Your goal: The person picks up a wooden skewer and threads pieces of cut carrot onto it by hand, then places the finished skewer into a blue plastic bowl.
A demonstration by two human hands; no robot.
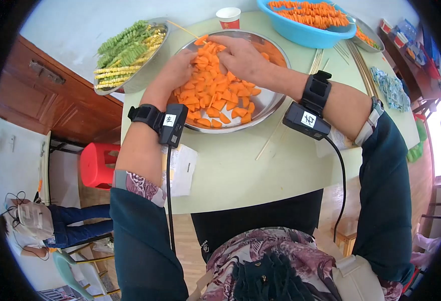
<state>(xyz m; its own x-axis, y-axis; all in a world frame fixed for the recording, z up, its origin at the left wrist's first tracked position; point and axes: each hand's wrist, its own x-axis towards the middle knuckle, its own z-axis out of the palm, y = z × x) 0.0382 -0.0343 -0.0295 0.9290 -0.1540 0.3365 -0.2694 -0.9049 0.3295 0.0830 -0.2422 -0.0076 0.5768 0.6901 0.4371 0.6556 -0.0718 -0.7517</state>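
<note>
A wide steel basin on the table holds a heap of cut orange carrot pieces. My right hand reaches over the far side of the heap, fingers closed around a thin wooden skewer. The skewer points up and left past the basin's rim, with a carrot piece on it near my fingertips. At the heap's left edge, my left hand has its fingers curled against the carrots. Its fingertips are partly hidden, so what they pinch does not show.
A metal bowl of skewered green and yellow vegetables stands left of the basin. A blue tub of skewered carrots is at the far right, near a paper cup. Loose skewers lie right of the basin. A person stands at left.
</note>
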